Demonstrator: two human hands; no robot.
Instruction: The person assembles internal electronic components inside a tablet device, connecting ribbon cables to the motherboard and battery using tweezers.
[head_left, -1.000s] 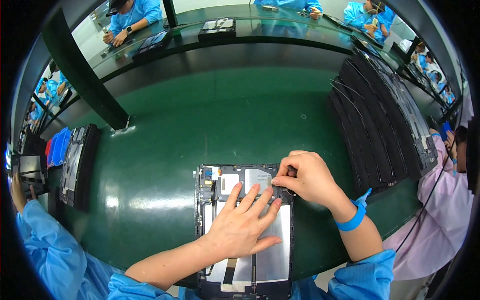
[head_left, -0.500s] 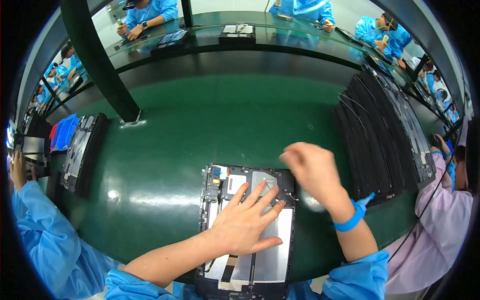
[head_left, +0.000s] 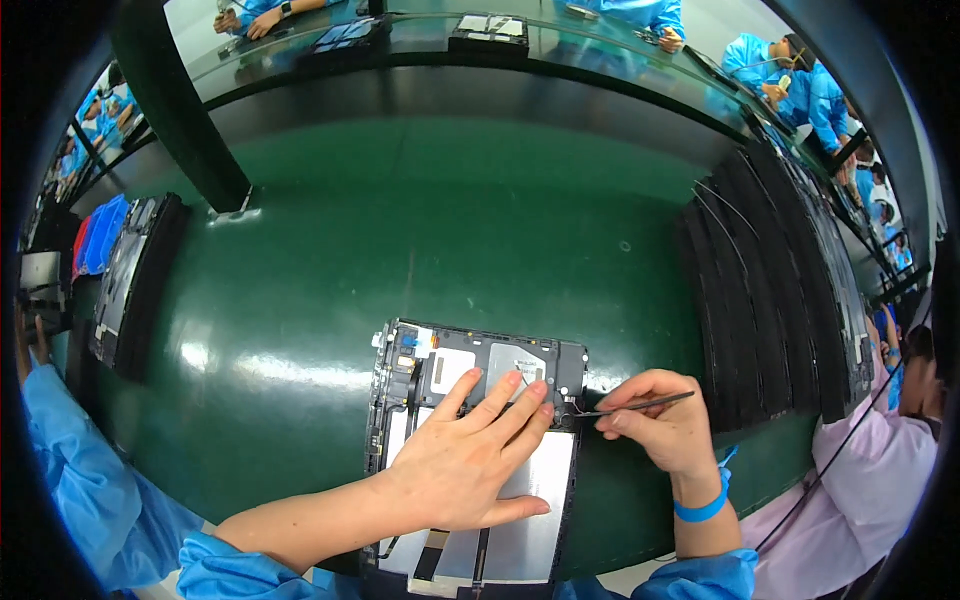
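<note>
An opened tablet [head_left: 520, 540] lies before me, its inner side up, with silver panels and a black frame. My left hand [head_left: 465, 455] rests flat across its middle, fingers spread, covering part of the inside. At the tablet's right edge my right hand [head_left: 655, 420] pinches a slim black pointed tool [head_left: 648, 404], which looks like tweezers seen edge-on. The tool's tip meets a small thin wire [head_left: 582, 408] near that edge; whether it grips the wire I cannot tell. A blue band circles my right wrist.
Right of me stands a tall row of black tablet housings [head_left: 765, 290] with loose wires. Another opened tablet [head_left: 125, 280] and blue trays [head_left: 100, 235] are at the left, near a dark post [head_left: 185, 110]. Co-workers sit on both sides and across the green table [head_left: 430, 230].
My right hand has come down beside the tablet's right edge, and the slim black tool now shows in it. My left hand stays spread on the tablet. The whole view has shifted slightly.
</note>
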